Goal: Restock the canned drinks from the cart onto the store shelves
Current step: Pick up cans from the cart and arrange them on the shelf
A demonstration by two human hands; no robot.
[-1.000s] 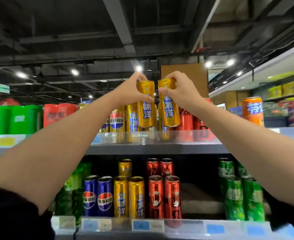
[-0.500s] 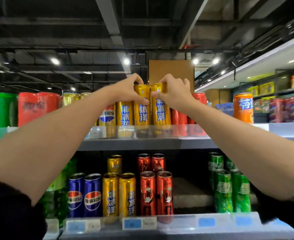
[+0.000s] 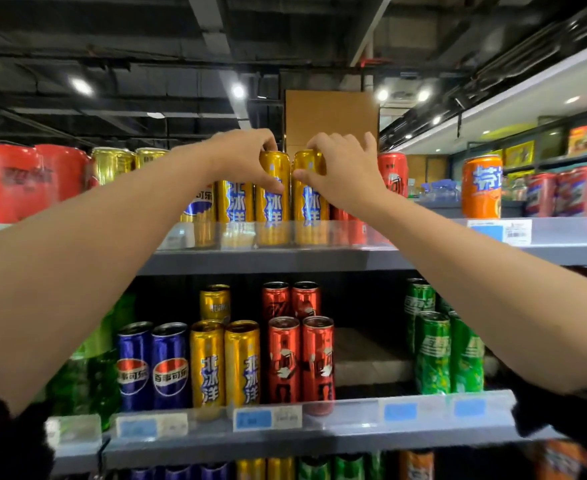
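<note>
Gold cans, two of them, stand side by side on the upper shelf, behind its clear front lip. My left hand grips the left gold can near its top, fingers curled over the rim and thumb across the front. My right hand grips the right gold can the same way, thumb on the front and fingers wrapped over the top. The two cans touch or nearly touch each other; I cannot tell which. Both look upright, with their bases hidden behind the lip.

Just left of the held pair stands another gold can, then a blue cola can partly hidden by my left forearm. Farther left are large red cans. A red can shows just beyond my right hand, and an orange can stands well apart to the right.

On the lower shelf I see blue cans, gold cans, red cans and green cans in rows, with price labels along the front edge.
</note>
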